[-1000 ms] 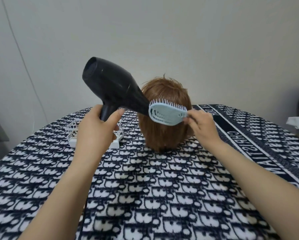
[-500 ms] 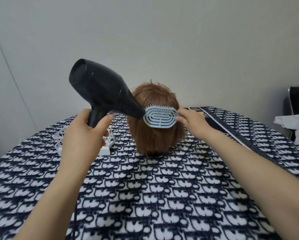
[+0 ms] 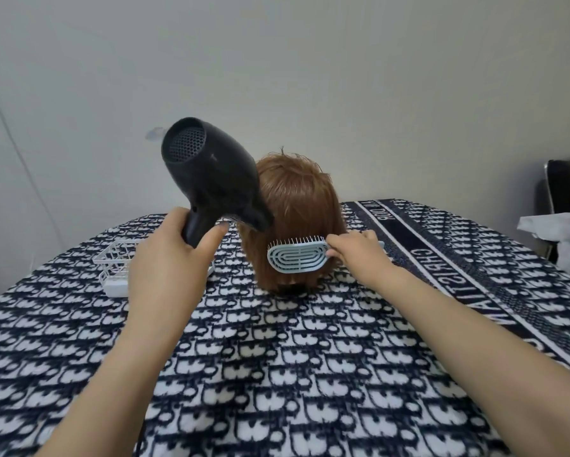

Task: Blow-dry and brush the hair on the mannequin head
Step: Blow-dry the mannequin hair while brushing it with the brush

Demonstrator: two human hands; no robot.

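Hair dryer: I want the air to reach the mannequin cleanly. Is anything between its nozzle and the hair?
Nothing visible. The hair dryer, gripped by the left hand, points its nozzle at the hair from close by. The blue brush in the right hand lies lower against the hair, below the nozzle.

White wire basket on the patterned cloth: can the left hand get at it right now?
Likely yes for reach: the white wire basket sits just beyond the left hand, nothing between. But that hand grips the black hair dryer, so it cannot grasp.
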